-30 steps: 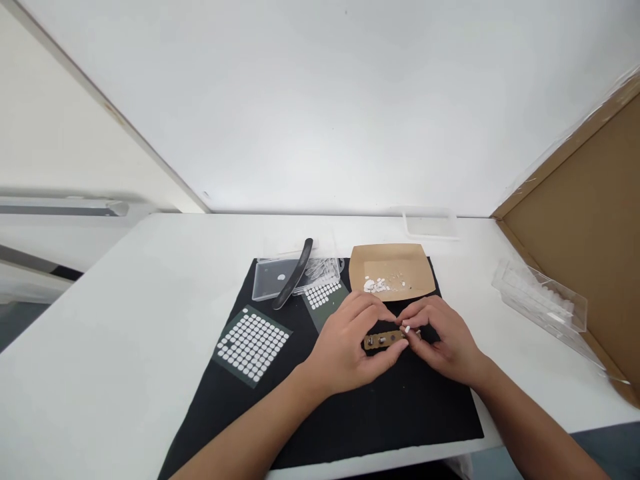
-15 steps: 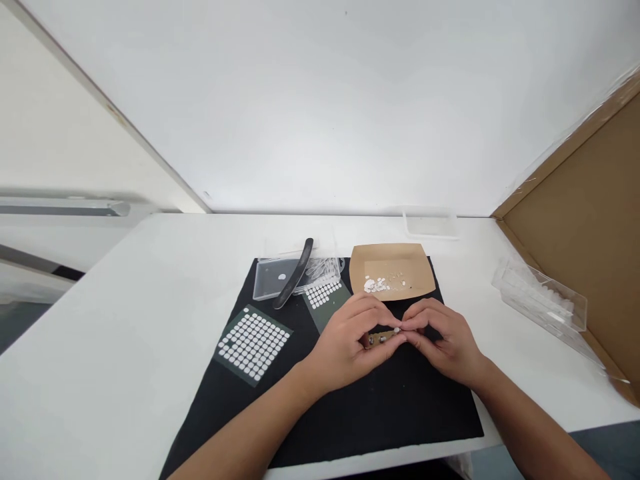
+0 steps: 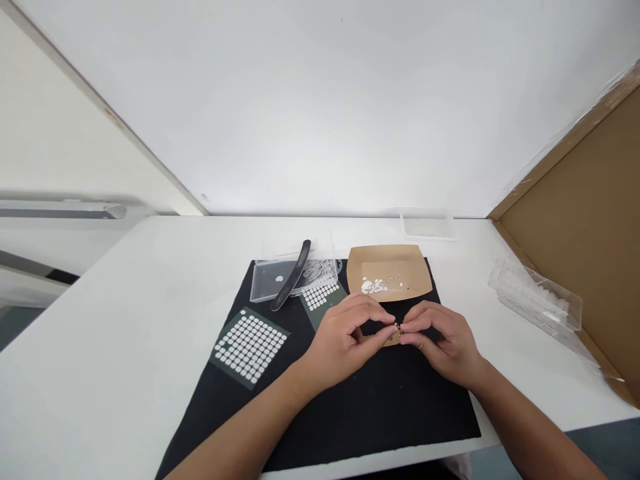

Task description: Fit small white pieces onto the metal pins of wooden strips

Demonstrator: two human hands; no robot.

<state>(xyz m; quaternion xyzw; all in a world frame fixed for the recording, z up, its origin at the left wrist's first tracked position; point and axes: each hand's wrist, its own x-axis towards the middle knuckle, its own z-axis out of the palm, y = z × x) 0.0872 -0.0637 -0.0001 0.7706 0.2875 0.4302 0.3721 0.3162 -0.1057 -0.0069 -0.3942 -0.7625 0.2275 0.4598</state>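
Note:
My left hand (image 3: pixel 345 340) and my right hand (image 3: pixel 440 340) meet over the black mat (image 3: pixel 350 407), fingertips pinched together. Between them is a small brown strip (image 3: pixel 393 339) with tiny metal parts on it, mostly hidden by my fingers. Both hands grip it, the left from the left side, the right from the right end. Just behind my hands lies a brown paper tray (image 3: pixel 390 275) holding several small white bits.
A green sheet of white dots (image 3: pixel 250 337) lies at the mat's left, a smaller one (image 3: pixel 323 297) further back. A black curved tool (image 3: pixel 293 273) rests on a clear plastic lid (image 3: pixel 273 280). A clear tray (image 3: pixel 537 300) and a brown board (image 3: pixel 585 220) stand at the right.
My fingers have closed in over the brown strip, which showed plainly a second ago and is mostly covered. The small white piece at my right fingertips is out of sight.

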